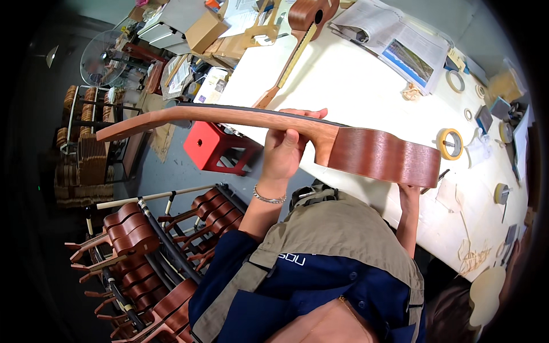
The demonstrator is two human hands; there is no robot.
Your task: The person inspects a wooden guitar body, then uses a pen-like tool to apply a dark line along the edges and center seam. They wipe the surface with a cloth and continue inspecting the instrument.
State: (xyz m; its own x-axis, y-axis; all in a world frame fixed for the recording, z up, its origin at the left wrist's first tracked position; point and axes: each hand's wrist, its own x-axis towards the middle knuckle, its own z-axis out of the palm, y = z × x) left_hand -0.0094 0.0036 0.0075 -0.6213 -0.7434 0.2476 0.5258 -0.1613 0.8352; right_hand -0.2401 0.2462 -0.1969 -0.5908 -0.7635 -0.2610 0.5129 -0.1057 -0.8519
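One small wooden guitar-like instrument (386, 154) is raised side-on at the near edge of the bench (343, 68): the left grip (286, 151) is closed around its neck (229, 116) by the heel (324, 150), probably near the balance point, while the right grip (408, 193) sits at the tail end, too hidden to tell how it closes. Held so, the side and the neck's long line lie open to view, well apart from the second instrument (303, 16) on the bench.
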